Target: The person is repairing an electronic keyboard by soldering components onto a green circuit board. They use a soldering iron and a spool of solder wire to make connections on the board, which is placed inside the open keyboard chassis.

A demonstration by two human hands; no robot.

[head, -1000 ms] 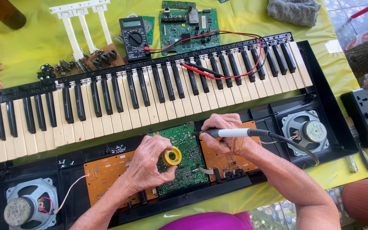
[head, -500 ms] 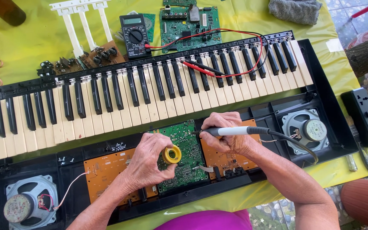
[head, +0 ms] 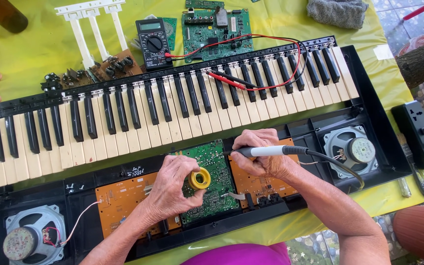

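Observation:
An opened electronic keyboard (head: pixel 172 110) lies on a yellow-green cloth, its black case (head: pixel 369 118) showing the insides. My left hand (head: pixel 172 189) holds a small yellow spool of solder (head: pixel 200 178) over the green circuit board (head: pixel 212 169). My right hand (head: pixel 263 157) grips a white-handled soldering iron (head: pixel 271 151), its tip pointing left onto the top of the green board. Orange boards (head: pixel 123 198) sit on either side of the green one.
Speakers sit at the case's left (head: pixel 30 238) and right (head: pixel 352 149) ends. A black multimeter (head: pixel 153 44) with red and black probes (head: pixel 229 81) lies across the keys. A loose green board (head: pixel 217 29), white key strips (head: pixel 92 29), a power strip (head: pixel 415 132) and a grey cloth (head: pixel 339 12) surround it.

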